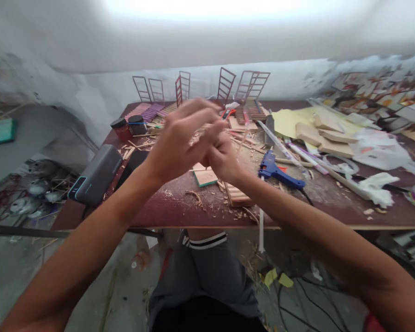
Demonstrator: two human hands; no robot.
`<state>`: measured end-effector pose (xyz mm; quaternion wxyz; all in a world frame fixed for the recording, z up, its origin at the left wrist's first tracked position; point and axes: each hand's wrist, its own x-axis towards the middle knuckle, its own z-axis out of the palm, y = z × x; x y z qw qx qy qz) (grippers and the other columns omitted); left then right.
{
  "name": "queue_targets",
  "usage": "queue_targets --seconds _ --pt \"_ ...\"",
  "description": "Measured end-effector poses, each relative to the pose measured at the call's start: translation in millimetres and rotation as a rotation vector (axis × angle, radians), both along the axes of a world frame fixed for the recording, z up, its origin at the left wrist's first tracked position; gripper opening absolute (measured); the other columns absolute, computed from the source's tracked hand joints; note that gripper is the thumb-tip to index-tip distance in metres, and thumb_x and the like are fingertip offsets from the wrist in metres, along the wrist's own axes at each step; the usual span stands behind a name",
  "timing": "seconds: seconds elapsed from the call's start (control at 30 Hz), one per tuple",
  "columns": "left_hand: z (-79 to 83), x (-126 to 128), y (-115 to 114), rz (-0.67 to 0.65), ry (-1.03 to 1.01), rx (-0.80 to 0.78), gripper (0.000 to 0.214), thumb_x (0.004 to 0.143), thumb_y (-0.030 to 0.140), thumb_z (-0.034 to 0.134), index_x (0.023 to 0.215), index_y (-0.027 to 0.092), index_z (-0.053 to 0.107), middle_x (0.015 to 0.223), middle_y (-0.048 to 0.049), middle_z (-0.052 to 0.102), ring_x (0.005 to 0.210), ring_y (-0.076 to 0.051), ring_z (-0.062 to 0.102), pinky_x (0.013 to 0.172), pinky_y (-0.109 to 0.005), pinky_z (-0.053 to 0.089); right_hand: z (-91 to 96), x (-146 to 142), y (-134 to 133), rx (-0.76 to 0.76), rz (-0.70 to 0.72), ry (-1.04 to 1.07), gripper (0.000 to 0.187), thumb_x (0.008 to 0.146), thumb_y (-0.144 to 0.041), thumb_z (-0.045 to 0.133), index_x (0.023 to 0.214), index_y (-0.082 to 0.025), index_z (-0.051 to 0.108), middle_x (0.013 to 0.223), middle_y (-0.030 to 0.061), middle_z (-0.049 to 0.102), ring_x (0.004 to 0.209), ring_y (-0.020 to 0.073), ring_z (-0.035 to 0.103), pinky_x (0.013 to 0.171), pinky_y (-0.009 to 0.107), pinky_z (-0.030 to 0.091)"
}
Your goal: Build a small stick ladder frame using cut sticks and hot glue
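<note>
A dark red worktop [166, 207] strewn with shavings stands against a pale wall, carrying stick frames [224, 85], a blue glue gun [276, 171] and a grey speaker [95, 177]. Raised above it, our right hand [224, 161] has its grip clenched on a thin stick [244, 136] rising past the knuckles, while our left hand [178, 143] curls over it, too blurred to tell whether its grip is closed. We judge this fine fingerwork on the stick, and any next move calls for steady, small motions.
</note>
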<state>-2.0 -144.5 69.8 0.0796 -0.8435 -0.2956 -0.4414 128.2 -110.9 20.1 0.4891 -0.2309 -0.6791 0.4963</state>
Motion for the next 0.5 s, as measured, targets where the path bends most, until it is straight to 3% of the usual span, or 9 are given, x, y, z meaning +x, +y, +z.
queue_targets --seconds 0.07,0.1,0.23,0.33,0.5 --pt "-14.4 -14.9 -14.9 0.148 -0.112 0.08 0.026 0.105 0.025 0.044 0.092 0.017 0.065 0.093 -0.0079 0.069 0.093 -0.019 0.065 0.085 -0.036 0.052 10.0 14.4 -10.6 0.035 -0.023 0.086 0.051 0.096 -0.038 0.063 0.056 -0.022 0.036 0.05 -0.0092 0.026 0.043 0.0051 0.025 0.041 0.024 0.021" --pt "-22.9 -18.6 -20.6 0.156 -0.053 0.089 0.022 0.103 0.024 0.048 0.091 0.017 0.064 0.09 -0.0077 0.069 0.091 -0.019 0.064 0.084 -0.036 0.053 15.9 20.6 -15.6 0.05 -0.029 0.117 0.052 0.094 -0.036 0.064 0.055 -0.023 0.032 0.05 -0.0096 0.023 0.043 0.005 0.021 0.041 0.025 0.016" --pt "-48.7 -10.8 -30.1 0.119 0.426 0.088 0.014 0.101 0.022 0.055 0.098 0.014 0.066 0.09 -0.0076 0.07 0.087 -0.022 0.063 0.078 -0.037 0.052 35.2 33.4 -31.6 0.066 -0.024 0.13 0.05 0.091 -0.033 0.064 0.057 -0.024 0.028 0.055 -0.0087 0.021 0.045 0.0057 0.019 0.043 0.027 0.015" --pt "-52.2 3.4 -27.5 0.117 0.582 0.045 0.014 0.1 0.014 0.054 0.099 0.013 0.067 0.089 -0.0071 0.068 0.084 -0.022 0.061 0.073 -0.036 0.05 38.6 37.8 -39.2 0.038 -0.066 0.122 0.053 0.089 -0.04 0.066 0.057 -0.025 0.027 0.055 -0.0084 0.021 0.045 0.0063 0.019 0.043 0.028 0.017" --pt "-44.4 16.6 -21.4 0.028 0.608 -0.058 0.014 0.099 0.009 0.054 0.092 0.013 0.066 0.086 -0.006 0.066 0.08 -0.019 0.058 0.071 -0.032 0.047 36.6 56.0 -40.0 -0.089 -0.284 0.211 0.057 0.089 -0.062 0.059 0.061 -0.027 0.022 0.048 -0.0107 0.015 0.042 0.0083 0.014 0.04 0.029 0.018"
